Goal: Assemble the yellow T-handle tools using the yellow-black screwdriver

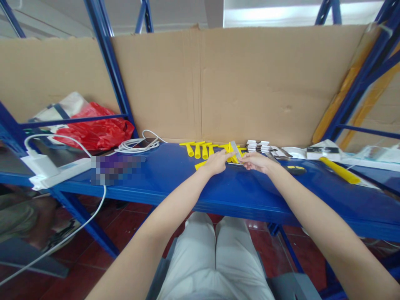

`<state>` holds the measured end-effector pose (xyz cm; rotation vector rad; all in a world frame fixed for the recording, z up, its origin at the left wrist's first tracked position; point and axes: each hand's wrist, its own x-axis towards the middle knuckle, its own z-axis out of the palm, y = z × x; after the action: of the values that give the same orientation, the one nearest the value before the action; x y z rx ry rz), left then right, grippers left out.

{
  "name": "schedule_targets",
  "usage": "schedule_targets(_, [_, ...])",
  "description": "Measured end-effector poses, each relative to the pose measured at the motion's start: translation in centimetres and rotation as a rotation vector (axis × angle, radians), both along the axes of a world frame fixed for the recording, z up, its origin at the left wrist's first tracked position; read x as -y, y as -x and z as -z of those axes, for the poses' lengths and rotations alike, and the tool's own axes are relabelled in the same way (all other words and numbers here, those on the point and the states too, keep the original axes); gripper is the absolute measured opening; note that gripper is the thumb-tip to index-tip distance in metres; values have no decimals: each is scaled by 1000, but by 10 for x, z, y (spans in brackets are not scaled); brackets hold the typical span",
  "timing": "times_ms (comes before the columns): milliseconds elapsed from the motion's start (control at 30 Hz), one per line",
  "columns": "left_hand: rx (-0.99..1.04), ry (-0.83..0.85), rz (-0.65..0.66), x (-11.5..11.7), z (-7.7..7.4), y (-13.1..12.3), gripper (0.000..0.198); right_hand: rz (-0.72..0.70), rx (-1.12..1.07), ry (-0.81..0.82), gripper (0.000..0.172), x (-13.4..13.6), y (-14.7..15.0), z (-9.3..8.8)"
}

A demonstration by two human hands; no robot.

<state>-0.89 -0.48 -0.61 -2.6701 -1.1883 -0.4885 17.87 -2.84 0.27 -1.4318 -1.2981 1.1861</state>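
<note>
Currently, head view: grips of left hand (pixel 215 161) and right hand (pixel 256 161) both pinched shut on small grey strip (pixel 235 150), just above blue shelf (pixel 175 177), beside yellow T-shaped pegs (pixel 200 149). Likely to slip from thin fingertip hold into pegs. Cardboard wall (pixel 250 83) close behind; open room leftward toward cable coil (pixel 134 145); yellow-handled tool (pixel 339 170) crowding right.

Small flat grey strip (pixel 235 150), tilted, just above blue shelf (pixel 175 175)

red bag (pixel 96 131), coiled white cable (pixel 134 146), power strip (pixel 59 173) left on shelf (pixel 175 183)
</note>
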Motion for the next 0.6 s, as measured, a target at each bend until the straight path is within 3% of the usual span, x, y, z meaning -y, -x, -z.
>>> schedule_targets(300, [-82,-42,42,-1,2,-3,58,30,-24,7,18,-1,1,-1])
schedule_targets(600, [-42,-16,64,0,2,-1,55,-41,11,-106,21,-3,-2,5])
